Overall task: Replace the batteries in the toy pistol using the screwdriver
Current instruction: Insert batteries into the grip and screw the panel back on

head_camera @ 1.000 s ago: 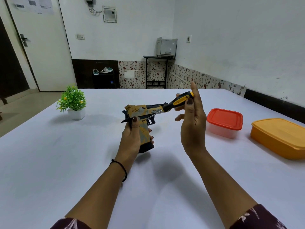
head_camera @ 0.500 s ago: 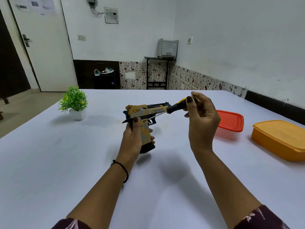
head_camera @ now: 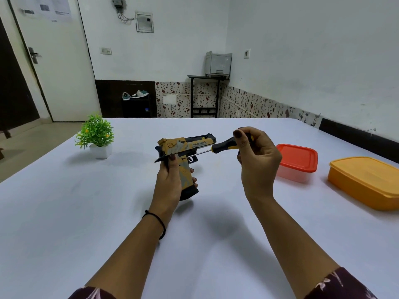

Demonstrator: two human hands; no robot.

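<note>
Yellow toy pistol: it is held upright over the middle of the white table, with the barrel pointed to the right. Black parts are seen at the barrel end and under the grip. Whether its bottom touches the table cannot be told.
Left hand: it is wrapped round the pistol grip, with the thumb laid up along the near side. Some fingertips are seen on the far side.
Screwdriver: a black and yellow handle and a thin metal rod are seen. It is tilted down to the left. Its tip is pressed on the pistol's side, just above the grip and near the trigger.
Right hand: it is curled round the end of the screwdriver handle, which is pinched by the thumb and fingers.
Small plant: green leaves in a white pot, stood on the table to the left, well apart from the pistol.
Red-lidded box: a clear box, placed on the table just beyond the hand with the tool.
Orange box: placed further right, near the red one, with its lid on.
Black band: worn on the left wrist.
Printer: grey, set on a black stand in the far corner.
</note>
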